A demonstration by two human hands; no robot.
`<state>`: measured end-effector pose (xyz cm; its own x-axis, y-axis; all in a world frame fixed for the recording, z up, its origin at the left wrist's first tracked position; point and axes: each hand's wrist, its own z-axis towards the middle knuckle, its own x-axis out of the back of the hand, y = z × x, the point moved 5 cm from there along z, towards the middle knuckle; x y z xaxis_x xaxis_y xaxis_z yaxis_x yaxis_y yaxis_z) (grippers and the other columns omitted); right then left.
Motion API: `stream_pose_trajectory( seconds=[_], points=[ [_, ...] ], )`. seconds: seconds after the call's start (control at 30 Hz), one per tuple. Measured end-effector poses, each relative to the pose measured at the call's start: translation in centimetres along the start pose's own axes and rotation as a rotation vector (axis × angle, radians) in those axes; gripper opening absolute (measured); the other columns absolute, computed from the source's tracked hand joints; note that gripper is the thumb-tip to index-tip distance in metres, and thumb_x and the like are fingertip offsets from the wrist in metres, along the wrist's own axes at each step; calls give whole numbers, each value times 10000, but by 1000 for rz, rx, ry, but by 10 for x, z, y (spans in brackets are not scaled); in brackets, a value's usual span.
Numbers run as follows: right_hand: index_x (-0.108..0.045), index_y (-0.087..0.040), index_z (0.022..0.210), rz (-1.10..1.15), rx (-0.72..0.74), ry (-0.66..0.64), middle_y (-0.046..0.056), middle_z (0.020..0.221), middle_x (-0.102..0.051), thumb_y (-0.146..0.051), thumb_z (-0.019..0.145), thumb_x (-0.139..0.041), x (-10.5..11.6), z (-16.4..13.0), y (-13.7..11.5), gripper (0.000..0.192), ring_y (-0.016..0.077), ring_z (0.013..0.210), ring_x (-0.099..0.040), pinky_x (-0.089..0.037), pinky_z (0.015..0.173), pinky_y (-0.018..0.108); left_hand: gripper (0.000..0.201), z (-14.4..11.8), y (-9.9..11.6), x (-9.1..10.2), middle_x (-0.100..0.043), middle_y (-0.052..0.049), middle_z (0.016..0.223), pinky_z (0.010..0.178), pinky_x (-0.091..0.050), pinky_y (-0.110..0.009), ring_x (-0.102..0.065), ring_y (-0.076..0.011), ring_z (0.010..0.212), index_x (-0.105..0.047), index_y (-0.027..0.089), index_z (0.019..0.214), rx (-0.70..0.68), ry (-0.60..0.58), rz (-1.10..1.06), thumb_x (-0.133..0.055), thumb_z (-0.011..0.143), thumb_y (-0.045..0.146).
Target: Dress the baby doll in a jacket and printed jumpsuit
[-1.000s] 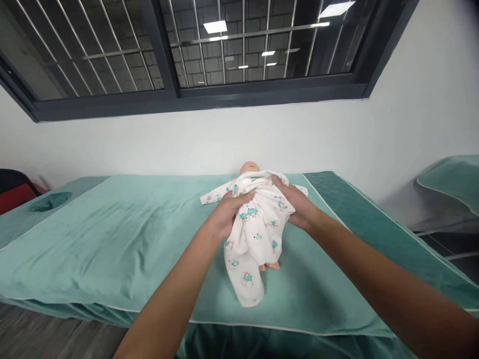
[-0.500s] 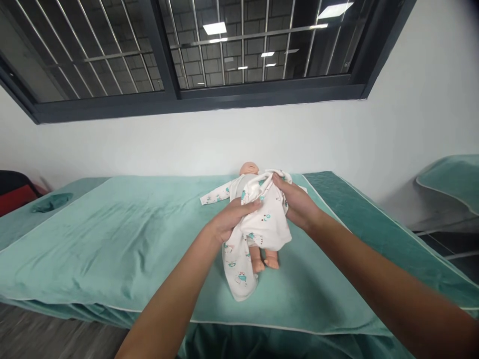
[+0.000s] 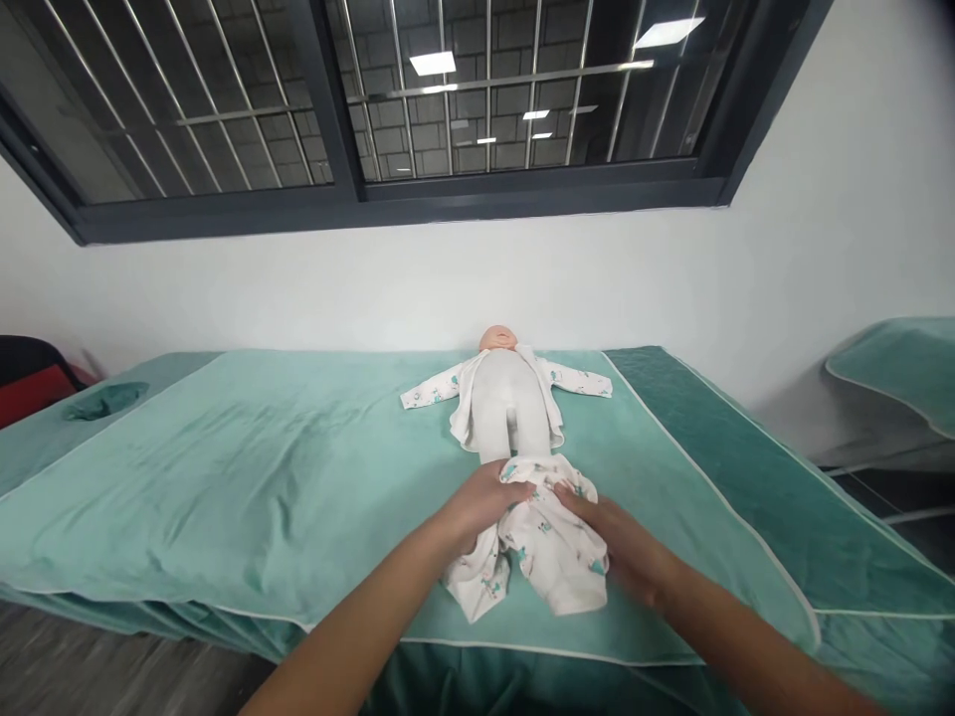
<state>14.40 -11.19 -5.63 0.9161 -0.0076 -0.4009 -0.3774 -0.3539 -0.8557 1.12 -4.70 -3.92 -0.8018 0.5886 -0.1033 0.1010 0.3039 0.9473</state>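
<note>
Head cam: ur left hand (image 3: 478, 504) & right hand (image 3: 616, 535) are grasping bunched white teal-print cloth pants (image 3: 556, 560); if they're snagging, you're prob dragging the round-headed white-bodied doll (image 3: 501, 383).

Soft light; white reflections (image 3: 433, 64) in window (image 3: 407, 124); edges stretched.

The pants (image 3: 563, 547) are soft, matt cloth, like the top (image 3: 440, 387). The doll's head (image 3: 497, 338) looks like smooth plastic, its body (image 3: 507, 386) matt. The sheet (image 3: 298, 467) is plush, the far wall (image 3: 358, 288) smooth and matt, the glass (image 3: 467, 124) glossy, the bars (image 3: 488, 109) polished metal. The near left floor (image 3: 104, 656) looks wood-grained.
</note>
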Motion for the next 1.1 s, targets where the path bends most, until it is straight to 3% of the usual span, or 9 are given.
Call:
stream_pose_trajectory(
  seconds=[0.17,0.27,0.33,0.5,0.63,0.87,1.1],
  points=[
    [-705,-150,1073,35,-7,92,118,928,-750,-535,777,-704,4,-11,26,486,292,901,-709,-557,818,399,260,-11,6,-8,-718,-69,1006,807,-480,-351,-631,-265,947,-679,167,987,-111,-6,494,-592,770,282],
    [-683,-163,1124,27,-13,109,121,996,-743,-587,774,-676,8,-8,37,549,306,933,-700,-554,814,421,222,-15,9,-7,-708,-67,1028,820,-460,-344,-619,-255,944,-663,173,947,-148,-17,652,-546,789,275],
    [-686,-162,1110,-81,25,157,116,1007,-742,-638,753,-661,15,-3,40,595,325,951,-690,-546,822,436,199,-14,9,-5,-701,-73,1025,818,-451,-340,-613,-249,931,-646,172,924,-153,15,735,-526,797,266],
    [-700,-191,1064,-540,281,230,102,1097,-722,-667,795,-581,28,8,26,560,348,1067,-631,-475,938,431,149,-9,8,-7,-680,-96,982,783,-440,-339,-607,-256,900,-599,176,882,-175,57,912,-481,819,241],
    [-667,-209,1104,-642,343,274,103,1112,-709,-640,868,-495,30,10,21,521,327,1038,-631,-465,933,421,134,-9,8,-10,-663,-116,947,734,-426,-349,-603,-272,865,-569,176,883,-155,61,977,-467,836,249],
    [-688,-225,1060,-618,372,332,85,1035,-731,-642,832,-550,35,10,23,495,338,1003,-637,-485,873,411,160,-9,13,-8,-674,-68,983,764,-434,-334,-598,-250,903,-599,187,881,-161,-25,759,-509,833,311],
    [-667,-189,1076,-456,456,404,94,1127,-700,-603,830,-584,38,16,14,490,301,1047,-610,-459,913,380,259,1,5,-7,-699,-62,989,778,-462,-318,-615,-232,906,-652,160,981,-105,24,313,-631,765,300]
  ],
)
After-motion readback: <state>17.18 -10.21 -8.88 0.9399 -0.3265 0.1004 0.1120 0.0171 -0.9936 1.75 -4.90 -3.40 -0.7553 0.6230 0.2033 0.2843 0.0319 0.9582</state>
